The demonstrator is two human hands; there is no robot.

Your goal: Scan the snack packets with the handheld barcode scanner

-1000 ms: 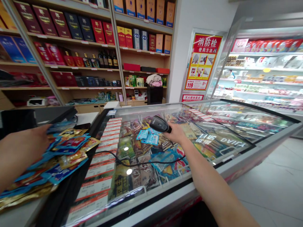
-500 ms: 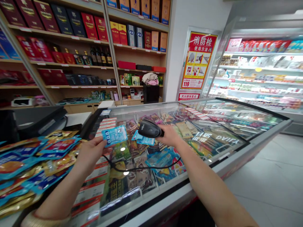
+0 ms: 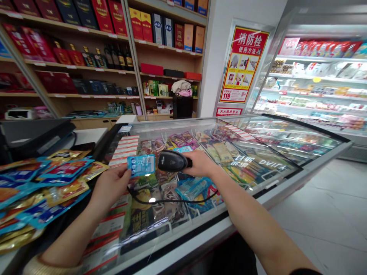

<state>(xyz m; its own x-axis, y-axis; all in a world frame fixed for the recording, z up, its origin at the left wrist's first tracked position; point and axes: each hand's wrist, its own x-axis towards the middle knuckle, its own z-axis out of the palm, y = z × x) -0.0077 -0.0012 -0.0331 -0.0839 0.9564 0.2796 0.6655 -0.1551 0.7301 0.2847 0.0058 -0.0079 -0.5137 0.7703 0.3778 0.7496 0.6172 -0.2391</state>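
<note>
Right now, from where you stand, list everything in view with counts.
glass-topped chest freezer: one, white frame, front and centre, snack packets inside
foil snack packets: many, blue, red and gold, heaped on the counter at left
black countertop terminal: one, black, far left
wooden shelves: one unit, light wood, back wall
cardboard boxes: many, red, navy and yellow, on the shelves
glass bottles: several, dark, on a shelf
fire hydrant poster: one, red and yellow, on the white wall
refrigerated display case: one, white, right
black barcode scanner: one, black, above the freezer
scanner cable: one, black, looped above the freezer glass
blue snack packet: one, blue, above the freezer
left hand: holding the blue snack packet
right hand: gripping the black barcode scanner
</note>
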